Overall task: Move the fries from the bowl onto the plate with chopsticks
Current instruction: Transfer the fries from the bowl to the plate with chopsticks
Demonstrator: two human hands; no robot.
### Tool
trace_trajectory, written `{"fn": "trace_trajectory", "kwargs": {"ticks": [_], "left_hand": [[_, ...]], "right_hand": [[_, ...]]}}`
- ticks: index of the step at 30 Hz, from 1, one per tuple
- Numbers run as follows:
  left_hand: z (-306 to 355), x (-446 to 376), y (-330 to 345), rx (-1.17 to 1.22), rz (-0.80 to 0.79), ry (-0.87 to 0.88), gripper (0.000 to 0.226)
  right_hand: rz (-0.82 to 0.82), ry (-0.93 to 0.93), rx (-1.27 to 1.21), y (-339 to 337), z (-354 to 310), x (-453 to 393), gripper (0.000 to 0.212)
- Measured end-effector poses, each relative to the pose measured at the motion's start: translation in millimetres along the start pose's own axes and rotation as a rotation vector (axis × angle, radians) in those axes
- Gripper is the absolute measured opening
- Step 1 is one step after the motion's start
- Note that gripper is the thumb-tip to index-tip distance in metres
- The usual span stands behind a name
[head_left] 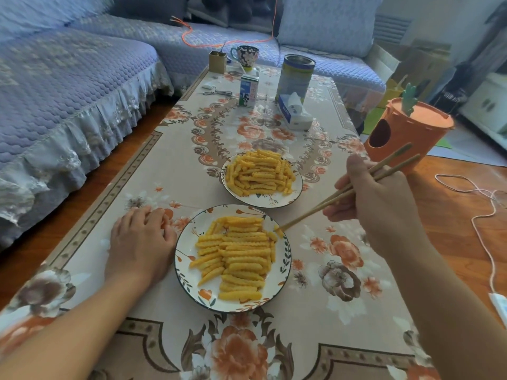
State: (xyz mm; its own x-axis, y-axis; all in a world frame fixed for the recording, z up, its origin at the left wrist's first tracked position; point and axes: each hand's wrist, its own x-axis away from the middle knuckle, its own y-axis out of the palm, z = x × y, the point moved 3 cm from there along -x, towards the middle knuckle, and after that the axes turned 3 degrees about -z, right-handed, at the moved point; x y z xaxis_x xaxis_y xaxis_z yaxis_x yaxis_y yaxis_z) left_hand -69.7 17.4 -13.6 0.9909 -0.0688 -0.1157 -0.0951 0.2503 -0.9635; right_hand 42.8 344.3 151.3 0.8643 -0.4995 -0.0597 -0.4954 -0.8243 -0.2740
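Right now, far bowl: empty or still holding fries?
Still holding fries. The bowl carries a heaped pile of fries, while the chopsticks tips sit at the near plate.

Bowl (274,200) behind plate (186,259); fries (238,259) on plate.

Bare tablecloth (343,292) is lying open right of the plate (186,259); the left hand (140,239) is blocking its left rim, the bowl (274,200) crowding its far edge.
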Motion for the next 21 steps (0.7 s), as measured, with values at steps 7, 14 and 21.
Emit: {"fn": "trace_trajectory", "kwargs": {"ticks": [7, 14, 21], "left_hand": [[1, 3, -3, 0.001, -0.010, 0.001, 0.043], [1, 2, -1, 0.000, -0.012, -0.001, 0.043], [1, 1, 0, 0.002, 0.002, 0.001, 0.038]], "right_hand": [[0.029, 0.061, 0.007, -1, 23, 32, 0.047], [0.140, -0.039, -0.056, -17, 22, 26, 0.046], [0.207, -0.108, -0.015, -12, 33, -13, 0.036]]}}
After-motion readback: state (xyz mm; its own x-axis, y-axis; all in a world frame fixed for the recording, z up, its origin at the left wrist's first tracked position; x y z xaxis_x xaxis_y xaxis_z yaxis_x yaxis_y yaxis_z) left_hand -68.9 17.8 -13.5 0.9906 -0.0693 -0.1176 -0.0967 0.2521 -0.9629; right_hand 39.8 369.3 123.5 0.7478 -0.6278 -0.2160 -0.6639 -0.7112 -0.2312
